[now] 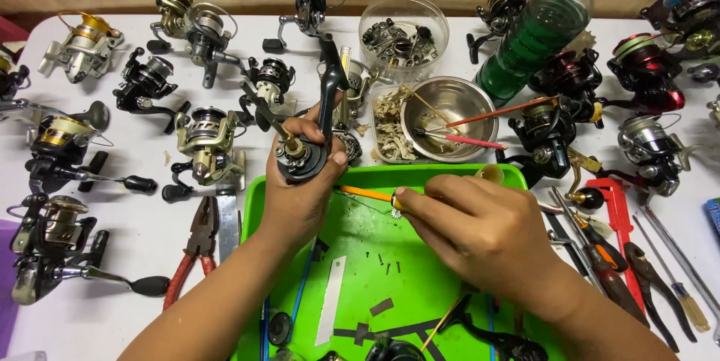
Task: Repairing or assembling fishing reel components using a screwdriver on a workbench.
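Note:
My left hand [296, 185] grips a black fishing reel body [304, 157] above the green tray [495, 175], its opened side with a brass gear facing up and its stem rising toward the back. My right hand [480, 222] holds an orange-shafted tool with a yellow handle [367, 193], pointed left toward the reel. A small white toothed part [394, 212] sits at my right fingertips. Tiny screws and dark parts lie on the tray below both hands.
Many spinning reels cover the white table [142, 241] on both sides. Behind the tray stand a steel bowl [448, 102] with red brushes, a clear tub of parts [403, 31] and a green bottle [536, 35]. Red pliers [196, 245] lie left; pliers and screwdrivers [611, 256] lie right.

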